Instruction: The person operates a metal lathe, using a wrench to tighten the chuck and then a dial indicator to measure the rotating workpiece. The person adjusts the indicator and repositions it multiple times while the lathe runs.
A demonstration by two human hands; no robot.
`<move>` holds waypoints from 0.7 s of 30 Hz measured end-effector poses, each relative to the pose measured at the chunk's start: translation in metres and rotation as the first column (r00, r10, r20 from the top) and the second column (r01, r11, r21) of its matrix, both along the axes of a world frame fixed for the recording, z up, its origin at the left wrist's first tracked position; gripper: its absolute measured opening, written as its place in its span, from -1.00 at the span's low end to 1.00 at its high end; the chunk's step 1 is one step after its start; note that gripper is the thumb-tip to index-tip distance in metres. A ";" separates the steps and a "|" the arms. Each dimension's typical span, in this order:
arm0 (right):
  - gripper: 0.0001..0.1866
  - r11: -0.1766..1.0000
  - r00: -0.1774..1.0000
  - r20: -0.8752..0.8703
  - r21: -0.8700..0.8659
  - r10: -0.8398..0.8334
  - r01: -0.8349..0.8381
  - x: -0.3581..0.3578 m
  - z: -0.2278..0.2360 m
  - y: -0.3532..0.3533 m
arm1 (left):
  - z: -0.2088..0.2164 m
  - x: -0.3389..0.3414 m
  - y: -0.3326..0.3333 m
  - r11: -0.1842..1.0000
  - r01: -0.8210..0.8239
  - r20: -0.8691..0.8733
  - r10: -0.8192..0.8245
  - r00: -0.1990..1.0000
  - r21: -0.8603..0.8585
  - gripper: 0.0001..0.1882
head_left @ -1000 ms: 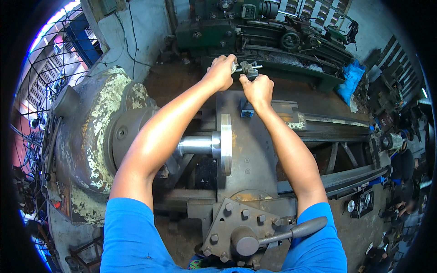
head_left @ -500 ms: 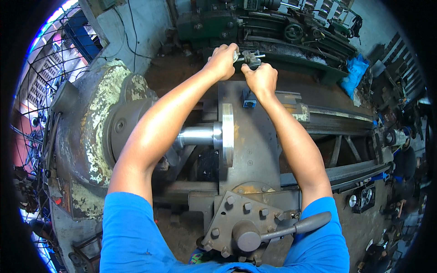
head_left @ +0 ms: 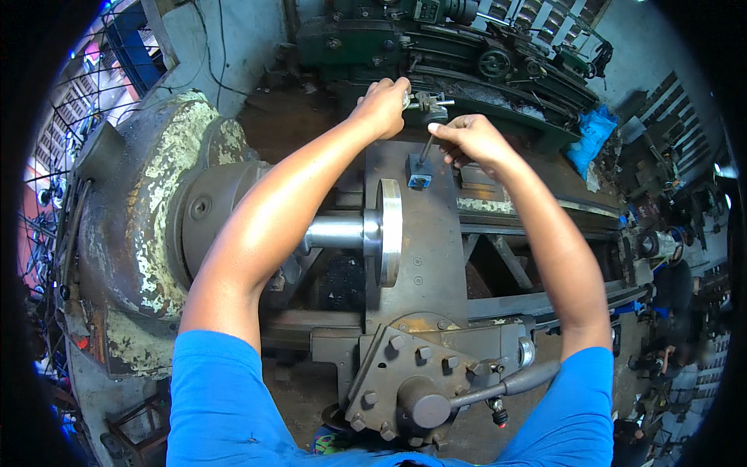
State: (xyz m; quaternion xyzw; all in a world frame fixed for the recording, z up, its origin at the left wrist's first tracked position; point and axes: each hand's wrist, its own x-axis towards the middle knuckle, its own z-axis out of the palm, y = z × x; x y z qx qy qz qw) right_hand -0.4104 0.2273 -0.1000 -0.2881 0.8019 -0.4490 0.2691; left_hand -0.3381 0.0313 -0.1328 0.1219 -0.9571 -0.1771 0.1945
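My left hand [head_left: 383, 107] reaches over the far end of the lathe's cross slide, its fingers closed round a small round dial gauge [head_left: 406, 100], mostly hidden. The gauge joins a clamp with a thin rod [head_left: 436, 103], on top of a slim upright post [head_left: 426, 148]. That post rises, slightly tilted, from a blue-faced magnetic base [head_left: 419, 171] standing on the slide. My right hand [head_left: 476, 142] is just right of the post, thumb stretched toward its upper part, the other fingers loosely bent and apart. Nearer, a shiny metal disc [head_left: 391, 233] on a shaft [head_left: 336, 232] sticks out from the chuck [head_left: 204, 207].
The paint-chipped headstock [head_left: 156, 210] stands at left. Close to my body is the tool post [head_left: 424, 401] with its long handle [head_left: 521, 380]. Lathe bed rails [head_left: 545, 214] run right. Behind stand a green lathe [head_left: 482, 62] and a blue bag [head_left: 590, 140].
My right hand has come off the clamp and moved right and nearer, its fingers loosening. My left hand stays at the gauge. The view has shifted slightly.
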 end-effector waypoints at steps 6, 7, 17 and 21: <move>-0.45 0.954 0.987 0.156 0.299 -0.045 -0.004 -0.016 0.024 -0.029 | 0.004 0.003 0.002 1.000 0.010 -0.010 -0.010 1.000 0.030 -0.52; -0.44 0.937 0.979 0.200 0.347 -0.040 -0.033 -0.019 0.024 -0.036 | 0.006 0.004 0.003 0.999 0.012 -0.001 -0.012 1.000 0.039 -0.52; -0.73 0.901 0.871 0.337 0.372 -0.357 0.225 -0.020 -0.012 -0.074 | 0.007 0.001 0.001 1.000 0.021 0.020 -0.021 1.000 0.006 -0.42; -0.75 0.916 0.979 -0.061 0.346 -0.196 0.205 -0.026 -0.023 -0.088 | 0.002 -0.009 -0.003 0.994 0.098 -0.129 -0.104 0.986 -0.057 -0.60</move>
